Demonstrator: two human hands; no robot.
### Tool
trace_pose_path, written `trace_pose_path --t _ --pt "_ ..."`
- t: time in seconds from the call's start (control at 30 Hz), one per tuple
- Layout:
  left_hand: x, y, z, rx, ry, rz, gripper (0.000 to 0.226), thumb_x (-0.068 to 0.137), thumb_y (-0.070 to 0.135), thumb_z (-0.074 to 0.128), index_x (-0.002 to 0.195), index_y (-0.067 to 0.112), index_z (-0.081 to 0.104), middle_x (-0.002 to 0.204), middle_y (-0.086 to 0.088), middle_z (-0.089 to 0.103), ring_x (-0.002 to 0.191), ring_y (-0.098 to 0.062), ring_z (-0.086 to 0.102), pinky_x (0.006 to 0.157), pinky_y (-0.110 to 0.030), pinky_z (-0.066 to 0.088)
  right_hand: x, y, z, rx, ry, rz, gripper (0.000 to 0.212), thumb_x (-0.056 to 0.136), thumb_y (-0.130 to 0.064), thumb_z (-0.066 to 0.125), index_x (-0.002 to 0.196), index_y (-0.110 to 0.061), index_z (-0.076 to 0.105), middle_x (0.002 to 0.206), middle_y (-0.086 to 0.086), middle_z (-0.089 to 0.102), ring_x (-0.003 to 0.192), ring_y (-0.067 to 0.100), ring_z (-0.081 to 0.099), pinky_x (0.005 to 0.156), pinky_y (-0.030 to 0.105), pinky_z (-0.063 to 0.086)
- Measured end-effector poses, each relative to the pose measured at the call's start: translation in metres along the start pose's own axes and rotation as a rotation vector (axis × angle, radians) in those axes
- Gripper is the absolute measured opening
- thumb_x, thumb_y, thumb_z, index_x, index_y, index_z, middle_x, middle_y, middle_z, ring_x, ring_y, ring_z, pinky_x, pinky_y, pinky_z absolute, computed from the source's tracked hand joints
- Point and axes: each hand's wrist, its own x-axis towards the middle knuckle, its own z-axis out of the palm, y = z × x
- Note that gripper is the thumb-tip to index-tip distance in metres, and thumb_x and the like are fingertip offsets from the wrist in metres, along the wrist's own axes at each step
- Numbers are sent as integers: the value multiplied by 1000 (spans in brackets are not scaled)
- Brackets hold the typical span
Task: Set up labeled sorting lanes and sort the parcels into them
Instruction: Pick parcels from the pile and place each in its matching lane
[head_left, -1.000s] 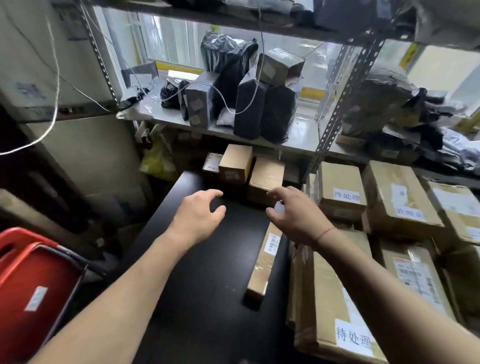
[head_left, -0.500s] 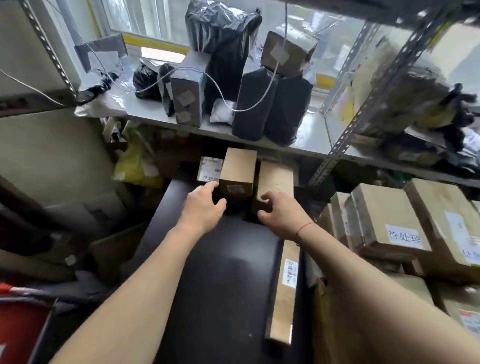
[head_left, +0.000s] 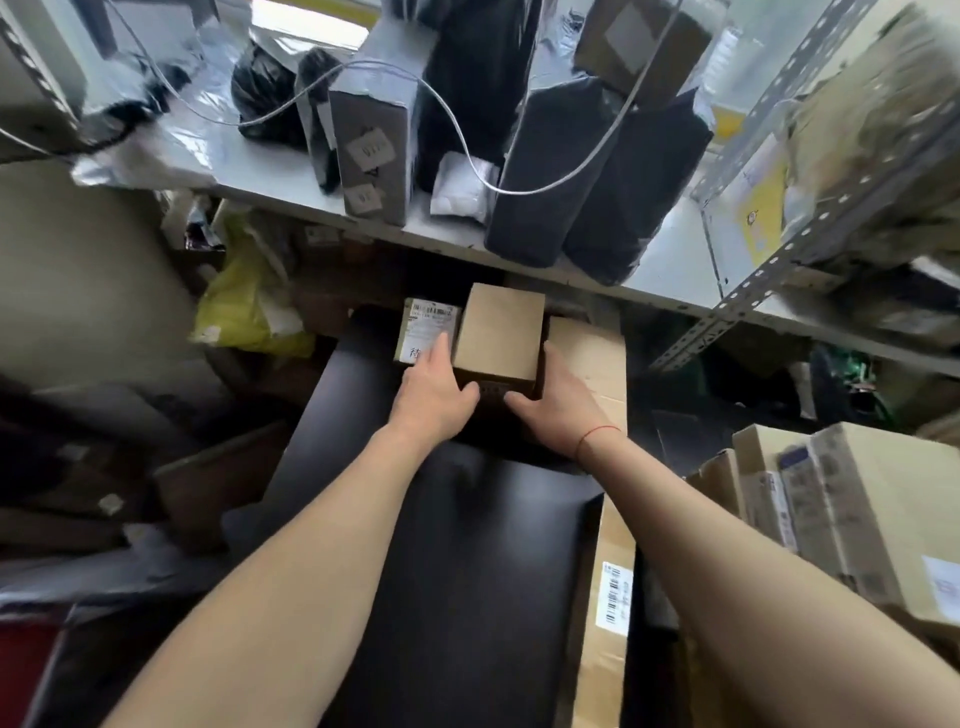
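Cramped stockroom, dark table (head_left: 447, 571) under a metal shelf (head_left: 649, 280). At far left, labelled parcel (head_left: 427, 332); left hand (head_left: 434, 397) and right hand (head_left: 553, 402) clamping the plain brown box (head_left: 498, 335) from either side, probably for lifting; flat carton (head_left: 592, 358) touching at right.

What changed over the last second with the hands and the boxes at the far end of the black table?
Both hands reached forward: the left hand and right hand went from hovering, holding nothing, to gripping the middle brown box by its sides. The labeled box, flat carton and long carton stayed put.
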Motion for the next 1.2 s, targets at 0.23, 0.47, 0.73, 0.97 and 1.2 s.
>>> trace_pose_path --t 0.23,0.47,0.73,0.97,1.2 --pt "-1 -2 11 -123 -43 9 59 90 17 64 144 27 46 124 -6 67 116 -29 63 98 -33 50 13 15 11 119 1 11 53 99 -42 68 142 -15 54 135 6 67 123 26 63 107 41 51" --pt "-42 -5 8 -412 27 160 72 88 22 60 156 34 39 155 3 45 142 -16 48 120 -41 43 -3 21 4 555 48 78 89 78 -72 78 140 -21 40 134 -3 62 119 17 64 103 41 57" --pt "-67 -2 -12 -545 323 273 6 102 26 68 108 26 70 113 5 65 98 -10 68 83 -16 53 -14 2 11 664 110 24 138 46 -84 88 157 -38 19 153 -2 36 139 20 45 118 45 44" --pt "-63 -4 -36 -946 61 -41 40 105 45 55 140 25 60 126 -3 73 117 -23 71 106 -48 55 -24 -4 -5 1259 -426 97 74 93 -54 59 157 -21 43 155 20 52 139 43 54 113 64 44" --pt "-70 1 -41 -1120 -224 -3 40 112 33 47 150 22 52 136 -7 71 127 -26 68 110 -48 52 -40 3 0 1453 -534 170 56 111 -47 36 155 -17 51 153 23 54 141 44 53 117 69 37"
